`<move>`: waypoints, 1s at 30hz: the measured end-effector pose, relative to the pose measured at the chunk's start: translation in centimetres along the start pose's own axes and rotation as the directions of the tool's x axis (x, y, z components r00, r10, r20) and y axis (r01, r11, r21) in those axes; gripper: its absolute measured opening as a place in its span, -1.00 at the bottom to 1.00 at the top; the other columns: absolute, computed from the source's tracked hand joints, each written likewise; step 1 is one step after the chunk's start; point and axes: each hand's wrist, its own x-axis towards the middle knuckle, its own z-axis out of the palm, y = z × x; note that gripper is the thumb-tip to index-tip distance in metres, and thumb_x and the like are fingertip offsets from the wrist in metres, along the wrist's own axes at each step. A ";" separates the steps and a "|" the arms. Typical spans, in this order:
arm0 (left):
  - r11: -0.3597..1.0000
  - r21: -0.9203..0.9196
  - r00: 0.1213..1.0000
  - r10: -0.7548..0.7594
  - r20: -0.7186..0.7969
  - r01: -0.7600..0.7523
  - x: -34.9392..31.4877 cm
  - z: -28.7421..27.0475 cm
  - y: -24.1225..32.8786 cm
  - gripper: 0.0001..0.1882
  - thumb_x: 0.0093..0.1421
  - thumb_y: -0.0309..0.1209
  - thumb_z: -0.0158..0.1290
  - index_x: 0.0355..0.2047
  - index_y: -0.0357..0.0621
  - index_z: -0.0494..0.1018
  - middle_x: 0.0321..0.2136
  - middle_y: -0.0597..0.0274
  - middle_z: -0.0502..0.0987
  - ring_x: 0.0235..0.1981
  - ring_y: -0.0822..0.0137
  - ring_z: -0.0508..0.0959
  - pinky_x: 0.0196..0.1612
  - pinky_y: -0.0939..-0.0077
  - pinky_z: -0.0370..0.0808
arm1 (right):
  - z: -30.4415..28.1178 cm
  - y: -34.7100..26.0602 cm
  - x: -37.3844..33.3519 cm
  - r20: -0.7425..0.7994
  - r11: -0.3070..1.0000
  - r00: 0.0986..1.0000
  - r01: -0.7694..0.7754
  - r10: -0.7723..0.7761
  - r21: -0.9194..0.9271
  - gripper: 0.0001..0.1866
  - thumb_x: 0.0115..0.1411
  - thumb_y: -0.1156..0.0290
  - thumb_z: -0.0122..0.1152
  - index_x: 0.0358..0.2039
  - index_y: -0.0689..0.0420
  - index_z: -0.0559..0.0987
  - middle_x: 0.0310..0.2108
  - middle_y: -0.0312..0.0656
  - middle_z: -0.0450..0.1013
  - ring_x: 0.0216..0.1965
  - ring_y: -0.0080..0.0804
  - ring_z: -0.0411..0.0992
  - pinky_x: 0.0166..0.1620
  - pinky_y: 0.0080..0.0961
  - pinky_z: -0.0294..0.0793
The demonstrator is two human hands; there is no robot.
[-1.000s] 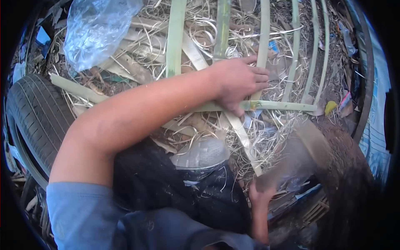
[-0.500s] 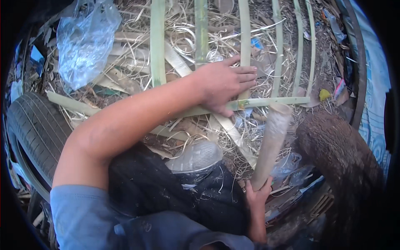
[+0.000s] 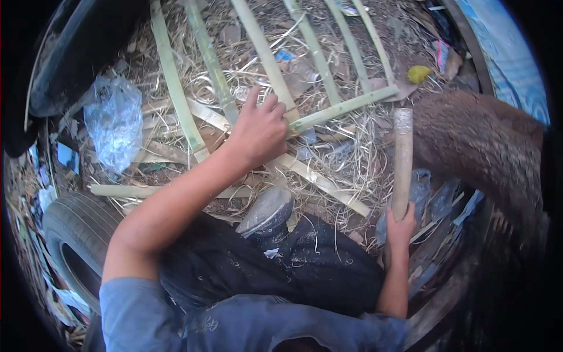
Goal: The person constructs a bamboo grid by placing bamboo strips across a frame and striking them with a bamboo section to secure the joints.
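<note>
My left hand [image 3: 260, 129] is closed at the joint where a pale green bamboo crosspiece [image 3: 346, 110] meets one of several long bamboo strips [image 3: 262, 47]. Its fingers are curled and the index finger sticks up a little; the palm side is hidden. Around the lower end of a round, pale wooden stick [image 3: 402, 158], my right hand [image 3: 401, 224] is wrapped. The stick points away from me, its far end just right of the crosspiece's end and apart from it. Under my left wrist a flat bamboo slat [image 3: 325, 185] runs diagonally across the ground.
Curly bamboo shavings [image 3: 352, 158] litter the ground. A clear plastic bag [image 3: 114, 126] lies at left, above a tyre [image 3: 82, 234]. A thick brown log [image 3: 475, 132] rises at right, close to the stick. My shoe [image 3: 267, 211] is beside the slat.
The view has shifted and turned. My left hand's fingers, stretched out before, are now curled at the joint. The stick has moved away from the crosspiece to the right.
</note>
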 end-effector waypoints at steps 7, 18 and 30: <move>0.988 -0.123 0.966 -0.124 -0.228 0.098 -1.1 -5.4 2.4 -0.77 0.08 -0.21 0.20 -0.37 -0.10 0.56 -0.34 0.26 0.57 -0.07 0.26 0.51 0.17 0.09 0.19 | 1.0 -1.1 0.1 -0.154 0.982 0.981 0.097 -0.122 -0.160 -0.49 0.09 0.29 0.35 0.00 0.24 0.43 -0.14 0.10 0.48 -0.10 0.12 0.48 -0.02 -0.11 0.47; 0.860 -0.467 0.961 -0.267 -0.073 0.203 -1.4 -0.8 3.0 -0.72 0.18 -0.30 0.21 -0.22 -0.22 0.45 -0.36 0.03 0.59 -0.25 0.02 0.58 0.07 0.13 0.32 | 13.4 -19.3 5.6 0.195 0.921 0.916 0.298 -0.350 0.252 -0.49 0.11 0.34 0.37 0.05 0.23 0.50 -0.06 0.12 0.50 -0.11 0.02 0.54 -0.02 -0.18 0.55; 0.812 -0.548 0.959 -0.277 -0.055 0.203 -0.6 0.4 2.2 -0.72 0.17 -0.35 0.19 -0.22 -0.19 0.38 -0.41 0.02 0.56 -0.27 -0.02 0.58 0.08 -0.04 0.26 | 15.0 -19.6 7.7 0.009 0.746 0.916 0.321 -0.401 0.584 -0.58 -0.09 0.33 0.50 -0.22 0.27 0.61 -0.47 -0.01 0.53 -0.38 -0.06 0.54 -0.25 -0.24 0.52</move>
